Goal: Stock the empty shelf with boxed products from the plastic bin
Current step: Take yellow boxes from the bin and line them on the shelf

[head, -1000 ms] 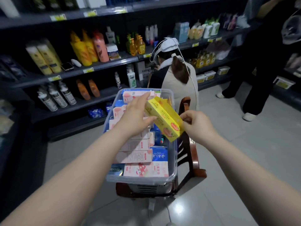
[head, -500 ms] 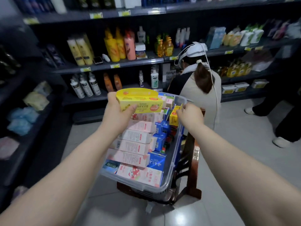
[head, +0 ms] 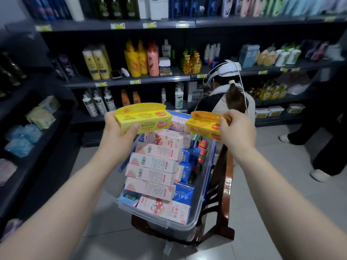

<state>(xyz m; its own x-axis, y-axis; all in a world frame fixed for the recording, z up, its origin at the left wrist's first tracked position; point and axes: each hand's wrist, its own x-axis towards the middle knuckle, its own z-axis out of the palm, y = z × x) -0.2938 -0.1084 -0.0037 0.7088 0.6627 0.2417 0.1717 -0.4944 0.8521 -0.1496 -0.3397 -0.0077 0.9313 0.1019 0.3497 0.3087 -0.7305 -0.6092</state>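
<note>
Hands of a person reach out over a clear plastic bin [head: 203,196] set on a wooden chair [head: 224,194]. The left hand [head: 118,132] grips one end of a long yellow box [head: 144,119], fingers curled under it and thumb on its front. The right hand [head: 236,130] pinches the end of a second, orange-yellow box [head: 206,124] between thumb and curled fingers. Both boxes are held level above the bin's far end, just apart. Pink boxes [head: 154,162] and blue boxes [head: 183,194] fill the bin. Dark shelves [head: 131,81] of bottles stand behind
</note>
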